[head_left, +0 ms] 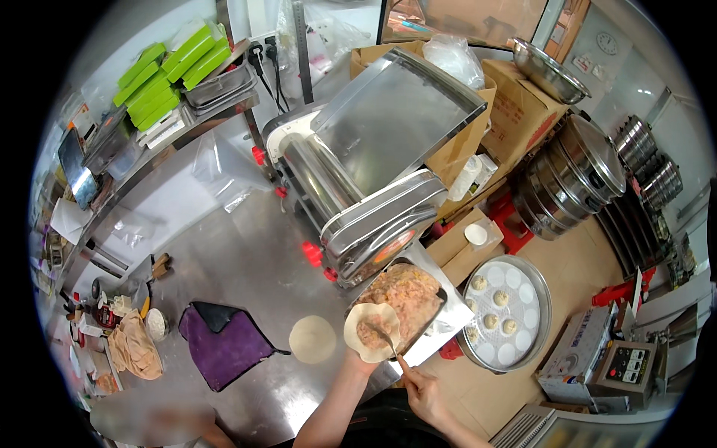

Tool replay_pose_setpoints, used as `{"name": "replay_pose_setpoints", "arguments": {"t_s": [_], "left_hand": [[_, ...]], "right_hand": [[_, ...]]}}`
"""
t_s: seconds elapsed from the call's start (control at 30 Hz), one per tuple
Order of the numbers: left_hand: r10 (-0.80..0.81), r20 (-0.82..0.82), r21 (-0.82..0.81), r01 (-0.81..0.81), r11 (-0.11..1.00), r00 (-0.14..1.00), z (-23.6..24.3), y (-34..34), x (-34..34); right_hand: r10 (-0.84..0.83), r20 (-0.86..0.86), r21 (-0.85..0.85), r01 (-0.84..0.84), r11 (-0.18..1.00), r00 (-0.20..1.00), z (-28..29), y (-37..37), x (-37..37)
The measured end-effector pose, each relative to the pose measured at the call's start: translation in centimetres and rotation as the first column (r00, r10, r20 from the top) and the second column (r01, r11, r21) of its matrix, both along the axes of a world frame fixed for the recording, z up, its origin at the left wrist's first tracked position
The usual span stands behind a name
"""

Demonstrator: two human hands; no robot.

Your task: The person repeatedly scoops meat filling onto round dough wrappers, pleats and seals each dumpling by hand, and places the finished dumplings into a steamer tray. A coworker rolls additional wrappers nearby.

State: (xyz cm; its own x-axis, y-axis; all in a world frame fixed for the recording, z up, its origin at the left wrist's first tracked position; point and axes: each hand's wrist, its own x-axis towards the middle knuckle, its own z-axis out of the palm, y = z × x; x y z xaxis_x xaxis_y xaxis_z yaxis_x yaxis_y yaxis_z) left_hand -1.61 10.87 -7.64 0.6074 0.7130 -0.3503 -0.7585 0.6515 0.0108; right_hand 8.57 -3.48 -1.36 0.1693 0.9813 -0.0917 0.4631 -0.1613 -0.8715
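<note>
My left hand point(359, 363) cups a round dough wrapper point(362, 340) with pink filling on it, raised at the near corner of a tray of minced filling point(414, 287). In my right hand point(417, 384) is the handle of a thin utensil point(387, 336), its tip in the wrapper's filling. A flat dough round point(312, 338) lies on the steel table just left of my hands. A round steamer tray point(523, 351) at the right holds several pleated buns and white paper discs.
A steel dough roller point(321, 175) stands beyond the filling. A purple cloth point(224, 343) lies left on the table point(254, 261). Another person's arm point(213, 429) is at the lower left. Cardboard boxes point(515, 97), stacked steamers point(567, 175) and a shelf with green boxes point(146, 89) surround the workspace.
</note>
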Motion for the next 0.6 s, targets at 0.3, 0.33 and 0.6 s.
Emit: {"name": "replay_pose_setpoints", "arguments": {"t_s": [0.3,0.33,0.6], "left_hand": [[0.123,-0.085,-0.041,-0.127,0.991,0.989,0.7,-0.3,-0.8],[0.149,-0.092,-0.054,-0.154,0.987,0.985,0.4,-0.4,-1.0],[0.132,0.021,-0.059,-0.13,0.99,0.991,0.5,-1.0,-1.3]], "right_hand": [[-0.075,0.153,0.082,0.063,0.995,0.985,-0.2,-0.4,-1.3],[-0.114,0.169,0.091,0.1,0.991,0.979,0.4,-0.2,-1.5],[-0.086,0.543,0.208,-0.035,0.978,0.835,-1.0,0.6,-1.7]]}}
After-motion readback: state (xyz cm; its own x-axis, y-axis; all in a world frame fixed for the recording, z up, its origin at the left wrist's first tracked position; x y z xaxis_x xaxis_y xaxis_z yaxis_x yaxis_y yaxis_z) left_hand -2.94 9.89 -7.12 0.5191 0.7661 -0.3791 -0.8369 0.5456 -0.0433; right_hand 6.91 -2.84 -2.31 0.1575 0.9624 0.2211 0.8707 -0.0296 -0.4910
